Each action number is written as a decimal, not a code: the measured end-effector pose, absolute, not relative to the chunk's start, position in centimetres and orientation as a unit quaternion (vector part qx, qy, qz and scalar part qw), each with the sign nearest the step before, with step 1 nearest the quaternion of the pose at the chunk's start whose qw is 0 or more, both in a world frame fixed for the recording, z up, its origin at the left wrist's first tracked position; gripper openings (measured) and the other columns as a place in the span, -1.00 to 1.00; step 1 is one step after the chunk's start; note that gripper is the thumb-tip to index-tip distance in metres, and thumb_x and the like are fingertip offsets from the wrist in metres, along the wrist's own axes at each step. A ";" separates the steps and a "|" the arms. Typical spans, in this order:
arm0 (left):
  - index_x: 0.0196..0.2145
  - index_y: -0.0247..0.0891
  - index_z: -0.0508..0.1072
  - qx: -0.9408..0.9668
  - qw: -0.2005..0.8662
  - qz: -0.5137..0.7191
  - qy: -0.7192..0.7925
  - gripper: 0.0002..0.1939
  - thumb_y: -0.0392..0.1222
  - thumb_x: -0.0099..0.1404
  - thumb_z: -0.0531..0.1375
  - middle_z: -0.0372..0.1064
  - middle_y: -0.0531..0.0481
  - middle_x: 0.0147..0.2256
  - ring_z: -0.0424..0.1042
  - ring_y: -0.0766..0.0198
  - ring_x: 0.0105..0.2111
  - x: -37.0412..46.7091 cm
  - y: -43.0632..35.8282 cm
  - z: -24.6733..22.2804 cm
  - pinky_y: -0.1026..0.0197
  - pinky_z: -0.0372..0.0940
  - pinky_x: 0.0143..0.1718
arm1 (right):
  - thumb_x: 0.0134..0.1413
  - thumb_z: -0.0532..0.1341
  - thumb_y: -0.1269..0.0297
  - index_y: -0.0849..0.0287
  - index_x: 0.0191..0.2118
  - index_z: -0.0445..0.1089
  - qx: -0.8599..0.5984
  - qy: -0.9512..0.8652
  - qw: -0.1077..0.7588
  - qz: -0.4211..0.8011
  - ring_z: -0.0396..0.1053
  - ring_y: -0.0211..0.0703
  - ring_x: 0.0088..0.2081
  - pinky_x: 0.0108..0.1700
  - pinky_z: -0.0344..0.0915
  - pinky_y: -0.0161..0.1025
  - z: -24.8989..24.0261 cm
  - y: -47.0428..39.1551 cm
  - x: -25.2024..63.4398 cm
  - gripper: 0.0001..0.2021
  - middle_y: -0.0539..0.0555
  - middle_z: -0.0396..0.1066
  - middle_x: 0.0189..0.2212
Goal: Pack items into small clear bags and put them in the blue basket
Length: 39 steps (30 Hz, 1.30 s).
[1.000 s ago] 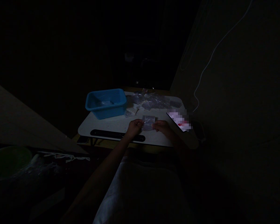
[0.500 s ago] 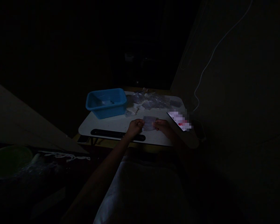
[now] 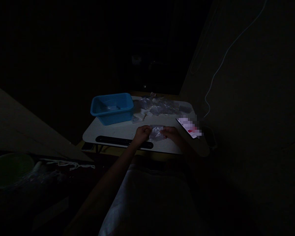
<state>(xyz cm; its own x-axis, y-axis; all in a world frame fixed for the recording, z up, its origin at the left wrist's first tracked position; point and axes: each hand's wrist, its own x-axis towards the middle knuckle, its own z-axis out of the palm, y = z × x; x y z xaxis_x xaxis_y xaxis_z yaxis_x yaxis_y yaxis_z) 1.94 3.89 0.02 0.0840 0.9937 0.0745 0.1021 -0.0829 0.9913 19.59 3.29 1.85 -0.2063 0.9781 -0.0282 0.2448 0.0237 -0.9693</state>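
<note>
Between my two hands is a small clear plastic bag (image 3: 156, 133), held just above the front part of a white folding table (image 3: 123, 131). My left hand (image 3: 142, 133) pinches its left edge. On the opposite edge, the fingers of my right hand (image 3: 170, 132) are closed. Light glints off the wrinkled film; whether anything lies inside is too dark to tell. Behind the hands lie a heap of crumpled clear plastic (image 3: 159, 105) and a small whitish packet (image 3: 139, 116).
A blue plastic basin (image 3: 115, 115) stands at the table's left, with something pale inside. To the right lies a lit phone (image 3: 188, 127). A black slot (image 3: 113, 141) runs along the front edge. A white cable (image 3: 226, 54) hangs on the right wall. A green basket (image 3: 11, 168) sits lower left.
The plastic bag has tilted and dipped slightly, and its film now wrinkles and catches more light. Both hands keep their hold in nearly the same place.
</note>
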 end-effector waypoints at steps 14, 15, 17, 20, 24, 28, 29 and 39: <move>-0.52 -0.33 0.37 0.562 0.476 0.474 0.482 -0.73 -0.02 -0.01 0.13 0.11 0.16 -0.70 0.06 0.47 -0.71 2.0 3.8 0.0 0.37 -0.04 -0.67 | -0.26 0.16 0.14 0.21 -0.63 0.26 -0.462 -0.608 0.395 0.511 0.18 -0.34 -0.58 -0.48 0.10 -0.34 1.5 3.5 20.1 -0.78 -0.05 0.23 -0.68; -0.53 -0.33 0.37 0.560 0.480 0.473 0.482 -0.73 -0.02 -0.01 0.13 0.11 0.17 -0.70 0.05 0.47 -0.71 2.0 3.8 0.1 0.37 -0.04 -0.67 | -0.23 0.14 0.13 0.20 -0.64 0.25 -0.469 -0.610 0.394 0.503 0.19 -0.34 -0.58 -0.48 0.11 -0.35 1.4 3.5 20.1 -0.77 -0.05 0.23 -0.69; -0.53 -0.33 0.36 0.560 0.486 0.468 0.481 -0.74 -0.03 -0.01 0.13 0.10 0.17 -0.70 0.04 0.47 -0.71 2.0 3.7 0.2 0.37 -0.04 -0.68 | -0.22 0.14 0.09 0.20 -0.66 0.24 -0.490 -0.610 0.391 0.485 0.17 -0.35 -0.60 -0.50 0.09 -0.35 1.4 3.6 19.9 -0.73 -0.06 0.21 -0.71; -0.53 -0.33 0.37 0.564 0.485 0.460 0.484 -0.74 -0.04 -0.01 0.13 0.11 0.16 -0.70 0.05 0.47 -0.71 2.0 3.6 0.4 0.37 -0.03 -0.68 | -0.27 0.18 0.04 0.20 -0.67 0.23 -0.505 -0.612 0.392 0.466 0.14 -0.36 -0.63 -0.53 0.06 -0.35 1.1 3.9 19.7 -0.70 -0.07 0.19 -0.74; -0.54 -0.33 0.37 0.564 0.486 0.457 0.487 -0.74 -0.04 -0.01 0.13 0.12 0.16 -0.70 0.06 0.47 -0.71 2.0 3.6 0.4 0.37 -0.02 -0.68 | -0.29 0.20 0.03 0.21 -0.66 0.25 -0.491 -0.614 0.401 0.470 0.15 -0.36 -0.64 -0.54 0.06 -0.35 0.8 4.0 19.6 -0.68 -0.06 0.21 -0.73; -0.54 -0.33 0.37 0.567 0.484 0.464 0.478 -0.74 -0.03 0.00 0.13 0.10 0.17 -0.70 0.06 0.47 -0.71 2.0 3.7 0.2 0.37 -0.02 -0.67 | -0.29 0.19 0.01 0.21 -0.67 0.26 -0.491 -0.612 0.405 0.470 0.15 -0.37 -0.64 -0.54 0.07 -0.36 0.8 4.0 19.7 -0.68 -0.06 0.21 -0.74; -0.53 -0.33 0.37 0.567 0.483 0.464 0.480 -0.74 -0.03 0.00 0.13 0.11 0.17 -0.70 0.06 0.47 -0.71 2.0 3.8 0.2 0.37 -0.02 -0.67 | -0.28 0.17 0.00 0.20 -0.67 0.25 -0.496 -0.608 0.405 0.469 0.15 -0.36 -0.64 -0.54 0.07 -0.36 0.8 4.0 19.8 -0.67 -0.06 0.21 -0.74; -0.54 -0.33 0.38 0.565 0.488 0.458 0.482 -0.77 -0.08 0.01 0.12 0.12 0.16 -0.71 0.06 0.46 -0.72 2.0 3.8 0.1 0.37 -0.02 -0.66 | -0.25 0.18 0.06 0.20 -0.60 0.28 -0.491 -0.601 0.433 0.459 0.17 -0.36 -0.64 -0.55 0.09 -0.36 0.6 3.9 19.8 -0.72 -0.08 0.22 -0.72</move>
<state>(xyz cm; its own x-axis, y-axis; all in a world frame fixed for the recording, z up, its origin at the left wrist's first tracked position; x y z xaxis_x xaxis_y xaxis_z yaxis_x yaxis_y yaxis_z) 2.04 3.79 0.09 0.1157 0.9922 0.0468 0.0986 -0.0583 0.9934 19.77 3.95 0.57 -0.1430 0.9873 0.0699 0.1914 0.0968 -0.9767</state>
